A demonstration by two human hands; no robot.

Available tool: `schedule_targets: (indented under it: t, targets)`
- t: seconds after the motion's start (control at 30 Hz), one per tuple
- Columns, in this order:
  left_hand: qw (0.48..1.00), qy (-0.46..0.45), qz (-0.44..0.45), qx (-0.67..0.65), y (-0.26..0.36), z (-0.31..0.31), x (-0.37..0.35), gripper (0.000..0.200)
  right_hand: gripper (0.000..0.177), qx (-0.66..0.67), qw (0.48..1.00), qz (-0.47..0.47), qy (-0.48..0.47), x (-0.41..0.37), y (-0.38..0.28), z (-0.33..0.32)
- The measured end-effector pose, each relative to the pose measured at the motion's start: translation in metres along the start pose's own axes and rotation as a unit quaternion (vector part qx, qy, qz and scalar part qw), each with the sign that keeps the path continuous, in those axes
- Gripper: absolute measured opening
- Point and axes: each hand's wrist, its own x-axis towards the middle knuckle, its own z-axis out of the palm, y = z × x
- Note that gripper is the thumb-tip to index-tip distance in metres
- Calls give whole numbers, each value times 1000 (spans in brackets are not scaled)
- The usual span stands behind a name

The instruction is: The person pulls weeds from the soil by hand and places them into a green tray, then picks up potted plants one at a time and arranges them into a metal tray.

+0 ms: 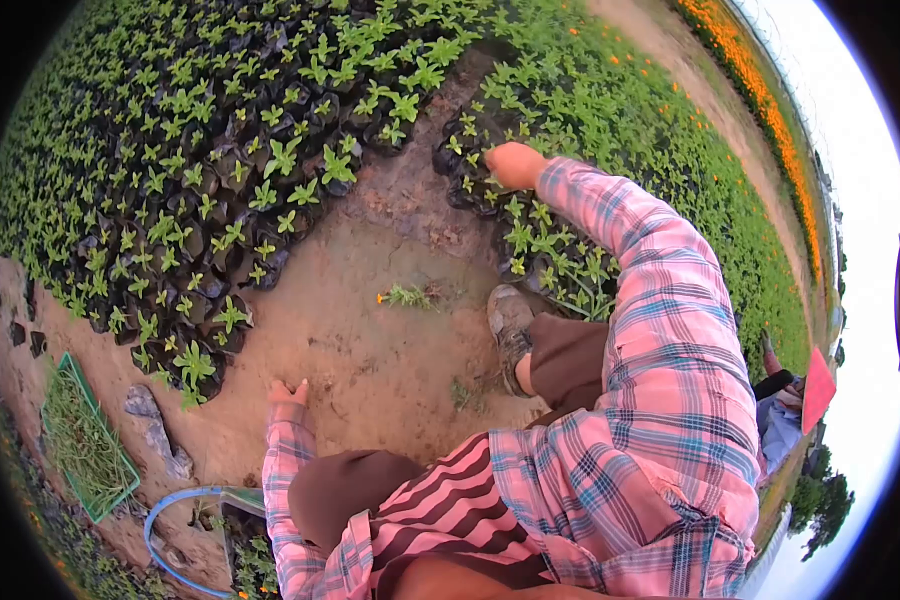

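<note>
My right hand (pixel 516 165) reaches out to the near edge of a block of potted seedlings (pixel 470 160) in black bags. Its fingers are curled against the leaves, and whatever lies between them is hidden. Low over the bare soil, my left hand (pixel 289 392) has its thumb and a finger spread, with nothing between them. A small uprooted plant with an orange flower (pixel 407 296) lies on the dirt between the two blocks of bagged seedlings.
More bagged seedlings (pixel 200 190) fill the upper left. A green tray of cut plants (pixel 90 438), a crumpled plastic piece (pixel 158 430) and a blue hoop (pixel 156 520) lie at lower left. My shoe (pixel 510 318) is beside the right block. Another person (pixel 782 410) is at far right.
</note>
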Motion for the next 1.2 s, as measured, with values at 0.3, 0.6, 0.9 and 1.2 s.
schedule_targets:
  t: [0.3, 0.6, 0.9, 1.2]
  targets:
    - [993, -41, -106, -26, 12, -15, -76, 29, 26, 202, 903, 210, 316, 86, 104, 66]
    - [971, -42, -210, -106, -1, -16, -136, 26, 34, 140, 936, 208, 247, 137, 129, 77]
    - [961, -65, -199, -178, -21, -1, -123, 32, 14, 194, 879, 188, 393, 146, 139, 87]
    - [906, 79, -133, -394, -2, 0, -97, 66, 9, 130, 913, -7, 386, 109, 68, 8]
